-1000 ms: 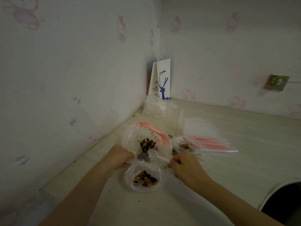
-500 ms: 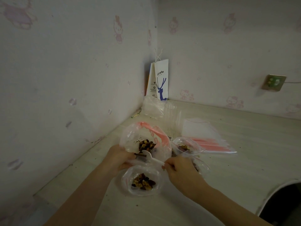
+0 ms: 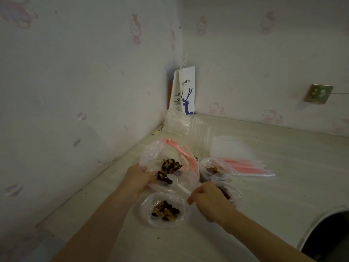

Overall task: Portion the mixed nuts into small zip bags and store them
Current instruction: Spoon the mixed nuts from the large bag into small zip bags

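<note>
A large clear bag with a pink zip strip (image 3: 186, 157) lies open on the table, with mixed nuts (image 3: 169, 168) inside. My left hand (image 3: 136, 178) grips its near left edge. My right hand (image 3: 207, 199) pinches the handle of a white plastic spoon (image 3: 174, 180), whose bowl is inside the large bag among the nuts. Just in front, a small zip bag (image 3: 164, 210) stands open with a portion of nuts in it. Two more small bags with nuts sit to the right, one (image 3: 215, 168) behind my right hand and one (image 3: 229, 194) partly hidden by it.
A stack of empty zip bags with red strips (image 3: 239, 159) lies to the right. A white paper coffee bag (image 3: 186, 91) and crumpled clear plastic (image 3: 176, 121) stand in the corner. Walls close in on the left and back. The table's curved edge (image 3: 309, 224) is at lower right.
The spoon has gone from just outside the heap deeper into the large bag, its bowl now against the nuts. My left hand keeps hold of the bag's edge.
</note>
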